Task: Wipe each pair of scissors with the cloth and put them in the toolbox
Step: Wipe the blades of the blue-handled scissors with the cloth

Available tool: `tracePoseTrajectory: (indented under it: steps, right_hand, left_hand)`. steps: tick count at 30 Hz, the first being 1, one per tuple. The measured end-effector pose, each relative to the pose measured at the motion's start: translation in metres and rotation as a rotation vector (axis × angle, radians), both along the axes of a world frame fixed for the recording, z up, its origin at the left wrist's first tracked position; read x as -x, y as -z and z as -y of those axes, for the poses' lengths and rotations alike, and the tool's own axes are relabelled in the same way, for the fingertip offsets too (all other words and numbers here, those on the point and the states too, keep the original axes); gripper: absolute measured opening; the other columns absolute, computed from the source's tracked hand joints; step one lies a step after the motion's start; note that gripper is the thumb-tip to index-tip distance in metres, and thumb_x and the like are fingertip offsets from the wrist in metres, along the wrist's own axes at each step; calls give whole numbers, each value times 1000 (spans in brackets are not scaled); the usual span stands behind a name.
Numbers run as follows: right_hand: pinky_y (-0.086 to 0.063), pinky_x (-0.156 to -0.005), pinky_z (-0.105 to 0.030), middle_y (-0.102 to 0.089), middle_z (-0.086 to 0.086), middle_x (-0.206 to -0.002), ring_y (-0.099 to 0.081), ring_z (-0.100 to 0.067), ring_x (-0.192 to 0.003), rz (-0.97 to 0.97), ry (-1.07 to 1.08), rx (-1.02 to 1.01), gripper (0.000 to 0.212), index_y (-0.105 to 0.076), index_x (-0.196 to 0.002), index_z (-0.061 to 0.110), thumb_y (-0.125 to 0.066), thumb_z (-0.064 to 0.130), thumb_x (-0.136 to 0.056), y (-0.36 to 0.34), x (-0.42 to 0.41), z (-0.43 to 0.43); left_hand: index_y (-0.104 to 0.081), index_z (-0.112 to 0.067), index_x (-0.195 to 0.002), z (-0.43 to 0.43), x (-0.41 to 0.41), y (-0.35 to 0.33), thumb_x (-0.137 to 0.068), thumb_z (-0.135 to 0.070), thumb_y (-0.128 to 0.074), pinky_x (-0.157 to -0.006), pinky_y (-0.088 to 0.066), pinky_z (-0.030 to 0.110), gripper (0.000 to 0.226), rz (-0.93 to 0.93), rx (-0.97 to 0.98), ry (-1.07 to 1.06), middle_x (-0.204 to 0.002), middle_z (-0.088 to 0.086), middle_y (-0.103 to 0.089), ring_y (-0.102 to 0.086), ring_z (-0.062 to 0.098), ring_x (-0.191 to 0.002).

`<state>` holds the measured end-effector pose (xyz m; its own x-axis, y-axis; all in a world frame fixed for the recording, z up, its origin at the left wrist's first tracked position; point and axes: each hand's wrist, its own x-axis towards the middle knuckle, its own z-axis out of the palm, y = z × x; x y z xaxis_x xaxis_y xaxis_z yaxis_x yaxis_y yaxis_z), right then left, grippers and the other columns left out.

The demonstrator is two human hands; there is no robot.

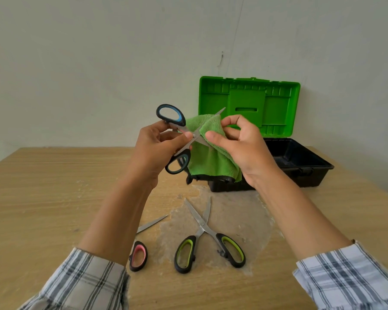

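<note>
1. Head view, looking down over both forearms: grips the blue-handled scissors (194,136) in the left hand (164,142), thumb and fingers pinched on the shanks just beside the pivot, well clear of the table (43,186).
2. Pinches the green cloth (211,162) in the right hand (240,142), thumb pressed through a fold onto one blade just right of the pivot, fingers curled behind, with the loose remainder hanging below.
3. Spread wide in an X: handle loops to the left, one above the left hand and one below it. Blades to the right, one tip poking up-right past the cloth, the other wrapped in the fold.
4. Judged as mid-wipe. Calls for a stroke from the pivot outward along the wrapped blade, away from the left hand and toward the tip.
5. Behind and to the right: the toolbox (300,162), lid (249,104) raised, base open. Nearer the right hand than the left, and already faced by the blades. Probably means a reach across with the left hand, or a hand-over.
6. Counted: three pairs of scissors.
   - One in hand, two flat on the table near the body.
   - Green-handled scissors (203,224), open in a narrow V, tips pointing away.
   - Pink-handled scissors (138,256), partly hidden by the left forearm, showing only one loop and one blade.
   - One cloth, one toolbox.
   - Too dark inside the base to tell of any contents.
</note>
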<state>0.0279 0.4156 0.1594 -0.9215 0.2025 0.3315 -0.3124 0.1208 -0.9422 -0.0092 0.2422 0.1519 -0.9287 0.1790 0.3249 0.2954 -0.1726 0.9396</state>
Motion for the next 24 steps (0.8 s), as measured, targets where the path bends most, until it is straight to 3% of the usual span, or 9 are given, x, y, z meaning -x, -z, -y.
tracePoseTrajectory:
  steps: [4,12,15,19,22,24]
  right_hand:
    - [-58,-92,-44,-78,-3,-101,-76,-17,-91,6,98,-47,46,-45,-99,18,-85,18,-77,0,2,3]
    - [-55,-97,-47,-73,-7,-115,-72,-23,-100,65,132,-17,51,-45,-100,25,-88,26,-73,-4,6,9]
    - [-55,-96,-48,-75,-4,-109,-73,-21,-98,62,131,-18,51,-43,-100,26,-87,22,-75,-4,8,11]
    - [-56,-94,-49,-76,-3,-103,-74,-21,-94,31,151,-37,49,-41,-97,27,-85,20,-77,-2,9,13]
    - [-61,-85,-40,-76,0,-95,-75,-16,-83,39,144,42,47,-41,-101,22,-83,14,-80,0,9,13]
    - [-60,-66,-23,-73,2,-89,-72,-7,-70,62,133,104,49,-42,-106,18,-82,13,-80,1,8,14]
  left_hand:
    - [-67,-8,-102,0,1,2,-86,-8,-72,-64,-56,24,17,-18,10,-6,-75,2,-74,-72,12,-68]
    - [-66,-11,-103,-3,-1,3,-86,-10,-72,-62,-56,24,18,-35,37,-8,-70,-4,-73,-71,10,-67]
    - [-67,-10,-104,-4,-1,5,-86,-11,-72,-69,-58,33,19,-34,69,-17,-73,-2,-72,-72,11,-69]
    - [-68,-10,-103,-7,-3,5,-86,-11,-72,-69,-59,33,17,-24,78,-16,-74,1,-73,-71,12,-68]
    - [-68,-10,-103,-6,-2,3,-86,-11,-73,-62,-57,25,17,-25,86,-26,-71,-1,-72,-70,9,-65]
    - [-69,-11,-100,-4,-2,3,-86,-11,-73,-58,-54,20,15,-24,101,-26,-67,-4,-72,-69,7,-63]
